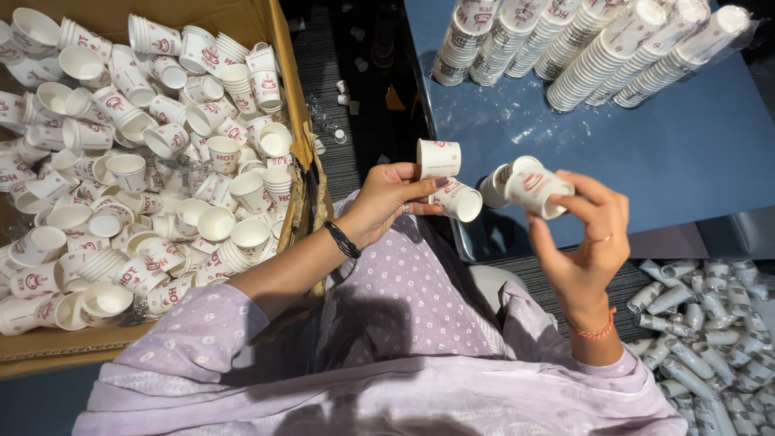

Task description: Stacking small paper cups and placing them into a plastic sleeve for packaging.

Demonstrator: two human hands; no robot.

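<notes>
My left hand (386, 200) pinches two small white paper cups with red print: one upright-looking cup (438, 157) at the fingertips and another (458, 200) lying mouth-out below it. My right hand (585, 234) grips two more of the same cups, a front one (537, 190) and one nested behind it (500, 182). Both hands hover over my lap, at the near edge of a blue table (694, 153). A black band sits on my left wrist, an orange thread on my right.
A large cardboard box (292, 89) at the left is heaped with several loose paper cups (161, 161). Long stacked cup sleeves in clear wrap (597, 48) lie on the blue table. A pile of wrapped stacks (710, 323) lies at the lower right.
</notes>
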